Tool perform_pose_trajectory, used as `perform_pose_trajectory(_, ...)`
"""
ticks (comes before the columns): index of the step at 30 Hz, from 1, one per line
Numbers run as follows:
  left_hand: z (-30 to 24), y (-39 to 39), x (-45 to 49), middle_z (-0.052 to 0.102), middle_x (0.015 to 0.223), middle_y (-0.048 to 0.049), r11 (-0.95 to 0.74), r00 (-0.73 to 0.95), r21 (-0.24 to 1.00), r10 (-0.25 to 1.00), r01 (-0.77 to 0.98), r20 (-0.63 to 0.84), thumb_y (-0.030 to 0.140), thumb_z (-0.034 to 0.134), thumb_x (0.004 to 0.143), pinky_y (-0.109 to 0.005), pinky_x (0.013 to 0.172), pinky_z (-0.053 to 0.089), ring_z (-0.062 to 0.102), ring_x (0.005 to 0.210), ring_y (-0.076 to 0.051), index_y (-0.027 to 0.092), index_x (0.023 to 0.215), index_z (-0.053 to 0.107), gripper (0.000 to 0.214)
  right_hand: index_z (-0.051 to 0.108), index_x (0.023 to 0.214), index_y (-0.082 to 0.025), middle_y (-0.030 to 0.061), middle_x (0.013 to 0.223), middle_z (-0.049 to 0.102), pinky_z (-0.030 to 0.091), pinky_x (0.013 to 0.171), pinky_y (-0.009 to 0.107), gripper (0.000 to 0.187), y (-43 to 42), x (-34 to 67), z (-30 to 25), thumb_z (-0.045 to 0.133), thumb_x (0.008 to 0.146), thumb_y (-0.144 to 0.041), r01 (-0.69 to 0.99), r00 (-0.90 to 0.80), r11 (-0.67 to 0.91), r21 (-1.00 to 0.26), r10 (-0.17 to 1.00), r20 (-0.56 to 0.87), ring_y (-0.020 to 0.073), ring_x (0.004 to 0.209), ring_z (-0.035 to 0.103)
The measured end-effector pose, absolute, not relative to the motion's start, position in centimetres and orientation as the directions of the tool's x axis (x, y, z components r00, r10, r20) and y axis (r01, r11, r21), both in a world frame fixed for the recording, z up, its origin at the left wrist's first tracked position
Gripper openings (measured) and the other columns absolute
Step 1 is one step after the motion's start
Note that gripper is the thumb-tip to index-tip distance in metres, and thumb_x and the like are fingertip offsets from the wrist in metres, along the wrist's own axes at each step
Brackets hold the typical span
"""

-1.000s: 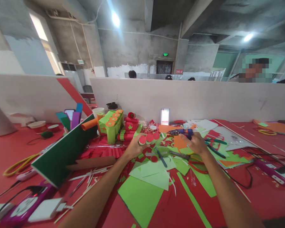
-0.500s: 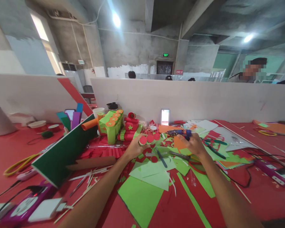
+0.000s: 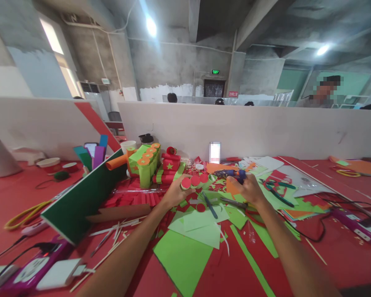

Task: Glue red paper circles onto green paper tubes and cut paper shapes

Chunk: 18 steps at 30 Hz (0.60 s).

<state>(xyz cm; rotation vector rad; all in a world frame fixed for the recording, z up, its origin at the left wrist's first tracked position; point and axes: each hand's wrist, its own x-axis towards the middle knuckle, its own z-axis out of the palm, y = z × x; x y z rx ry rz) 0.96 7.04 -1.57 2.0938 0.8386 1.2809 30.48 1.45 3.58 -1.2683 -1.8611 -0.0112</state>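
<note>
My left hand (image 3: 175, 193) is closed around a row of joined paper tubes (image 3: 195, 181), pale green with red round ends turned toward me. In my right hand (image 3: 252, 190) is a blue hot glue gun (image 3: 230, 173), gripped by its handle, its nozzle pointing left close to the tubes' right end. Whether the nozzle touches the paper I cannot tell. Below the tubes lie a loose red-ended disc (image 3: 200, 207), a blue pen-like tool (image 3: 210, 205) and scissors (image 3: 235, 202) with red-orange handles. Pale and bright green paper sheets (image 3: 185, 255) spread toward me.
To the left stand green, red and orange paper models (image 3: 148, 159) and a dark green board (image 3: 80, 202). A phone (image 3: 214, 152) leans on the white partition (image 3: 250, 128). Pliers (image 3: 280, 194) lie right. Purple power strips (image 3: 357, 225) with cables sit at both sides.
My right hand has moved slightly left with the glue gun, bringing the nozzle nearer the tubes. My left hand stays in place. A person beyond the partition has shifted a little left.
</note>
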Motion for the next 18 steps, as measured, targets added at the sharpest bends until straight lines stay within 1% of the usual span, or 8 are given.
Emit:
perform_pose_trajectory(3, -1.6, 7.0, 0.9, 0.066, 0.110, -0.0083, -0.662, 0.353, 0.715, 0.740, 0.226, 0.573, 0.034, 0.077, 0.075, -0.043, 0.091, 0.050, 0.063, 0.097, -0.023, 0.021, 0.112, 0.059, 0.043, 0.062, 0.067, -0.020, -0.0005, 0.056, 0.059, 0.040, 0.059, 0.029, 0.032, 1.3, 30.3, 3.5, 0.055, 0.087, -0.044, 0.755, -0.121, 0.482, -0.444, 0.768, 0.628, 0.0172, 0.058, 0.056)
perform_pose_trajectory(6, -1.6, 7.0, 0.9, 0.066, 0.110, -0.0090, -0.661, 0.349, 0.714, 0.741, 0.231, 0.573, 0.035, 0.077, 0.075, -0.042, 0.092, 0.050, 0.062, 0.098, -0.023, 0.019, 0.113, 0.059, 0.045, 0.061, 0.067, -0.020, -0.0015, 0.055, 0.056, 0.039, 0.056, 0.028, 0.032, 1.3, 30.4, 3.5, 0.056, 0.087, -0.045, 0.724, -0.119, 0.486, -0.490, 0.787, 0.605, 0.0160, 0.056, 0.053)
perform_pose_trajectory(11, -1.5, 6.9, 1.0, 0.067, 0.110, -0.0082, -0.662, 0.349, 0.711, 0.741, 0.239, 0.573, 0.034, 0.076, 0.076, -0.038, 0.091, 0.050, 0.063, 0.097, -0.022, 0.019, 0.114, 0.058, 0.045, 0.070, 0.081, -0.018, 0.0004, 0.061, 0.062, 0.041, 0.055, 0.028, 0.034, 1.4, 31.6, 3.8, 0.056, 0.087, -0.048, 0.672, -0.080, 0.476, -0.567, 0.808, 0.584, 0.0176, 0.058, 0.055)
perform_pose_trajectory(14, -1.5, 6.9, 1.0, 0.067, 0.107, -0.0072, -0.655, 0.355, 0.720, 0.745, 0.230, 0.565, 0.032, 0.077, 0.075, -0.035, 0.088, 0.050, 0.063, 0.094, -0.020, 0.018, 0.113, 0.058, 0.044, 0.070, 0.078, -0.017, 0.0013, 0.060, 0.062, 0.042, 0.057, 0.028, 0.035, 1.6, 32.6, 3.9, 0.058, 0.086, -0.048, 0.687, -0.065, 0.471, -0.554, 0.799, 0.599, 0.0193, 0.061, 0.057)
perform_pose_trajectory(18, -1.4, 6.9, 1.1, 0.067, 0.105, -0.0066, -0.653, 0.356, 0.726, 0.745, 0.216, 0.564, 0.032, 0.077, 0.075, -0.033, 0.086, 0.050, 0.063, 0.093, -0.020, 0.018, 0.110, 0.057, 0.042, 0.070, 0.072, -0.016, 0.0007, 0.056, 0.059, 0.042, 0.058, 0.028, 0.034, 1.7, 33.4, 4.0, 0.059, 0.085, -0.046, 0.725, -0.083, 0.472, -0.501, 0.782, 0.617, 0.0189, 0.058, 0.056)
